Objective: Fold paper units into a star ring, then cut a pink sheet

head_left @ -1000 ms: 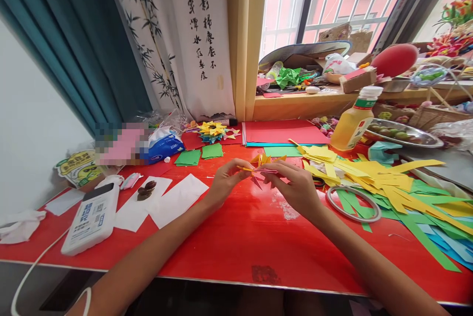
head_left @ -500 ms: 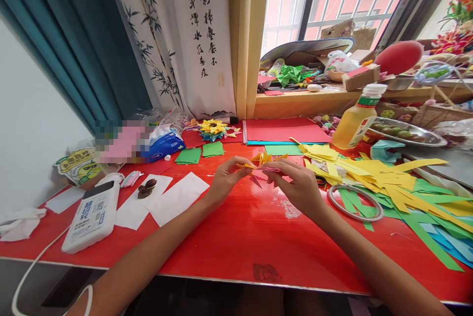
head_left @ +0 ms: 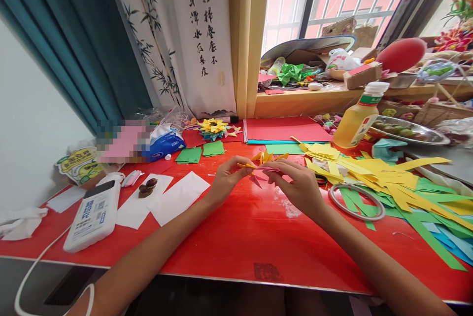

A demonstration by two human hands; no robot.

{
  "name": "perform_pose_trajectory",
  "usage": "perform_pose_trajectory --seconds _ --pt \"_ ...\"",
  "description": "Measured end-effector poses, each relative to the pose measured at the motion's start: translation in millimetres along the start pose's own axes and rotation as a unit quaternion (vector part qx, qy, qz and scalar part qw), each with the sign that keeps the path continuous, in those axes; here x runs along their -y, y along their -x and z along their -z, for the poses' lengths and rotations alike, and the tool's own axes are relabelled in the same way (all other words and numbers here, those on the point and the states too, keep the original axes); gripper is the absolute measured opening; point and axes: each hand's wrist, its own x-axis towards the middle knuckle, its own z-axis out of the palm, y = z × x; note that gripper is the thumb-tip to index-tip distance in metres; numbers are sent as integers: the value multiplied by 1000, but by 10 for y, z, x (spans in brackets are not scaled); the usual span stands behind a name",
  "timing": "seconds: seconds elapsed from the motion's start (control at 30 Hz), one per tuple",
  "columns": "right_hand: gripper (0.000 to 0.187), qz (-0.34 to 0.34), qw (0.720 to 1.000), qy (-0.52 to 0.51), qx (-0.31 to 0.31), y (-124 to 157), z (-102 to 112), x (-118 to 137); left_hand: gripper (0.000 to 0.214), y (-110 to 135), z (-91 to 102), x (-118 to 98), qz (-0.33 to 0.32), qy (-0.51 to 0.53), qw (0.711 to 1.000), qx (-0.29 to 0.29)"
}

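Note:
Between my two hands, a little above the red tabletop [head_left: 221, 247], is a folded paper piece [head_left: 263, 159] with yellow points on top and pink points below. My left hand [head_left: 229, 176] pinches its yellow left edge between thumb and fingers. From the other side my right hand [head_left: 298, 183] grips a flat pink fold of it. My fingers hide part of the piece. Behind, at the back of the table, sits a finished-looking ring of folded yellow and blue paper [head_left: 213, 128]. Small green paper squares [head_left: 189, 155] lie beside it.
Yellow paper strips [head_left: 380, 178], green strips and a tape roll [head_left: 356, 202] lie right. A yellow bottle [head_left: 358, 119] and a metal plate [head_left: 438, 137] stand behind. On the left are white papers [head_left: 180, 197], a white power bank [head_left: 92, 215] with cable and a tissue pack [head_left: 162, 146].
The view has shifted very slightly. Both hands keep their hold on the folded paper piece with hardly any visible movement.

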Motion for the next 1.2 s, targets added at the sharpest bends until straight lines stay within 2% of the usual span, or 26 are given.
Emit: perform_pose_trajectory --seconds 0.33,0.67,0.9,1.07,1.2 --pt "16 5 1000 13 -13 0 -16 18 8 -2 -9 -15 -6 -8 1000 -5" --pt "17 33 998 54 -27 25 -20 -8 8 3 1 -59 -7 -68 998 -5" --pt "20 16 999 36 -9 14 -18 -11 9 2 -9 -47 -4 -70 997 -13" --pt "24 -18 999 28 6 19 -16 -19 10 13 -6 -45 -25 -121 992 -16" --pt "24 -17 999 25 18 25 -15 -14 14 28 24 -29 -53 -176 983 8"
